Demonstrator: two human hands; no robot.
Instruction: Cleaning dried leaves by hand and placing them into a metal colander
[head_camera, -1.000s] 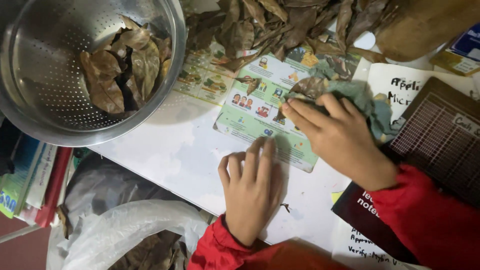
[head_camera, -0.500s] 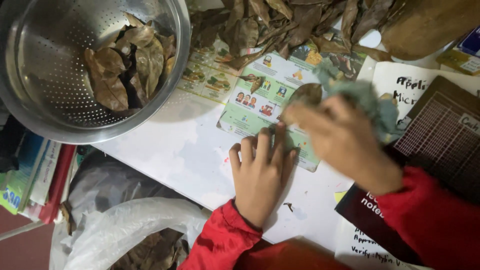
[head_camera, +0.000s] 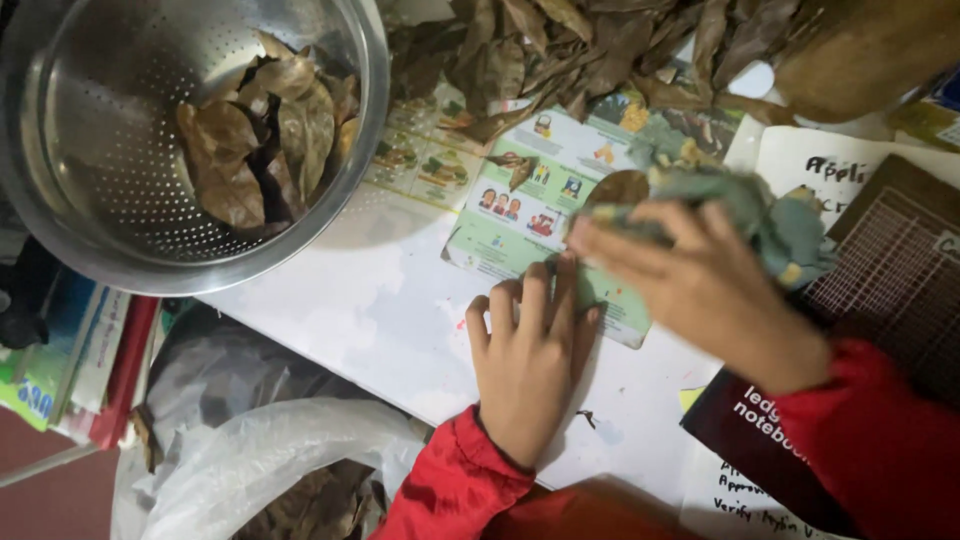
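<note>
Pressing flat, open left hand (head_camera: 530, 365) on leaflet (head_camera: 530, 215) | right hand (head_camera: 700, 285) gripping green cloth (head_camera: 770, 215) over brown leaf (head_camera: 618, 187) | counter (head_camera: 350, 310)

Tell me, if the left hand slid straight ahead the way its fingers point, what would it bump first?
Probably the green cloth under the right hand; the left hand points up the picture card toward it.

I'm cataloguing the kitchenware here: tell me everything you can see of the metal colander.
The colander is a round bowl of shiny, perforated steel with a rolled rim. It sits upright at the table's top-left corner, partly overhanging the white table edge. Inside lie several dry brown leaves, bunched toward its right side. Neither hand touches it.
</note>
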